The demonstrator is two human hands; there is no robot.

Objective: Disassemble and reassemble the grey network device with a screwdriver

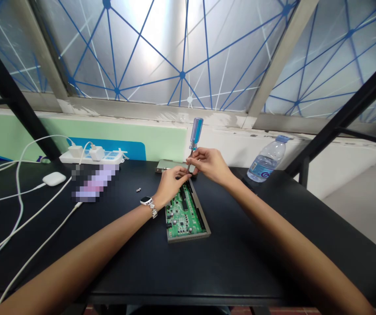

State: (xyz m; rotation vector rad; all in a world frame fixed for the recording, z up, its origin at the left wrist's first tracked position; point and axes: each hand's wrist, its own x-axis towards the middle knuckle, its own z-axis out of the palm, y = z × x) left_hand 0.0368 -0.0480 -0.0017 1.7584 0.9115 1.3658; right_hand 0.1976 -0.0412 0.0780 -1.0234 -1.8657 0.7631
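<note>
A green circuit board (183,217) lies in a shallow metal tray (188,238) on the black table. Over its far end, my right hand (210,164) pinches the shaft of a screwdriver (196,133), which stands nearly upright with its blue and clear handle on top. My left hand (172,183) rests at the board's far left, thumb and fingers closed together near the screwdriver's lower end. The tip is hidden behind my fingers, and so is whatever the left fingers may pinch. Behind my hands sits a flat metal cover (163,165).
Small metal pieces (138,190) lie left of the board. Further left are a blurred purple item (99,183), a white earbud case (54,178), a power strip (66,158) and loose white cables (19,188). A water bottle (268,158) stands at the right, before the wall.
</note>
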